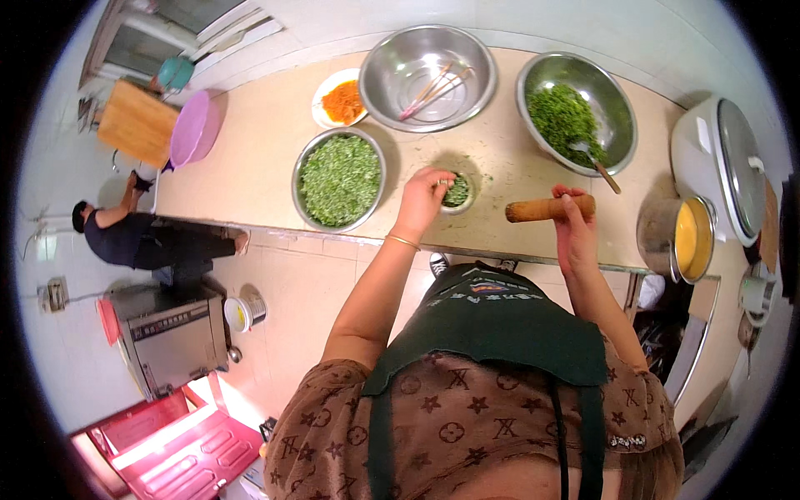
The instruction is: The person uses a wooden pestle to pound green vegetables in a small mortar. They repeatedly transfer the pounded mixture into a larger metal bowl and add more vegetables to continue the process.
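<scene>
My left hand (pixel 426 190) is at the left rim of a small round cup (pixel 461 209), its fingers curled over the opening. Chopped greens with pale bits (pixel 456 190) fill part of the cup. Whether those fingers grip the rim or pinch some greens is hidden. To the right, my right hand (pixel 574 228) holds a thick wooden pestle (pixel 537 209) level above the counter's front edge, apart from the cup. Left of my left hand stands a steel bowl (pixel 294 181) full of finely chopped green and white vegetable (pixel 340 180).
Along the back of the counter (pixel 250 144) are a plate (pixel 319 112) of shredded orange food, a large steel bowl (pixel 431 122) with chopsticks, and a bowl (pixel 628 125) of greens with a spoon. A pot (pixel 656 231) of yellow liquid and a cooker (pixel 694 140) stand right. Another person (pixel 122 234) works far left.
</scene>
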A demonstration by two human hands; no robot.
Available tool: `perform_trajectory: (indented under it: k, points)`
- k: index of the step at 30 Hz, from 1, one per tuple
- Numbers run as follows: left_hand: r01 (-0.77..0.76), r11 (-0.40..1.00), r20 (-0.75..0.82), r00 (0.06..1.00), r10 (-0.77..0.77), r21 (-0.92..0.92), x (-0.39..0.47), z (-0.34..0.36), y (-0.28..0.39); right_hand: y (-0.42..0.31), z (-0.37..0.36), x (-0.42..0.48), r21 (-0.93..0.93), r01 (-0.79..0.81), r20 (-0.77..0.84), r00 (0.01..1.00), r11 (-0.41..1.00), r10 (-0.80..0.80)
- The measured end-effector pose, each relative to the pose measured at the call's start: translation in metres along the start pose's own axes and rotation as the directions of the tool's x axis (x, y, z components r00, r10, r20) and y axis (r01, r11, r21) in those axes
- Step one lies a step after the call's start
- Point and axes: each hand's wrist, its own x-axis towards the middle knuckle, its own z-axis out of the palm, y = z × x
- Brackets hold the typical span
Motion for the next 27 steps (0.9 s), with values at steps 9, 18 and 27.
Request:
perform_trajectory:
  k: [9,18,27]
  points:
    - [0.365,0.684,-0.33,0.925,-0.188,0.632,-0.024,-0.14,-0.091,0.004,0.005,0.0,0.024,-0.013,0.006,1.0,1.0,0.013]
    - [0.531,0.657,-0.339,0.848,-0.408,0.535,-0.046,-0.144,-0.134,0.005,0.012,-0.007,-0.002,-0.033,0.014,0.999,0.999,0.033]
    - [0.432,0.823,-0.389,0.876,-0.285,0.37,-0.029,-0.16,-0.12,0.005,0.018,-0.005,-0.005,-0.03,0.021,0.999,1.0,0.03]
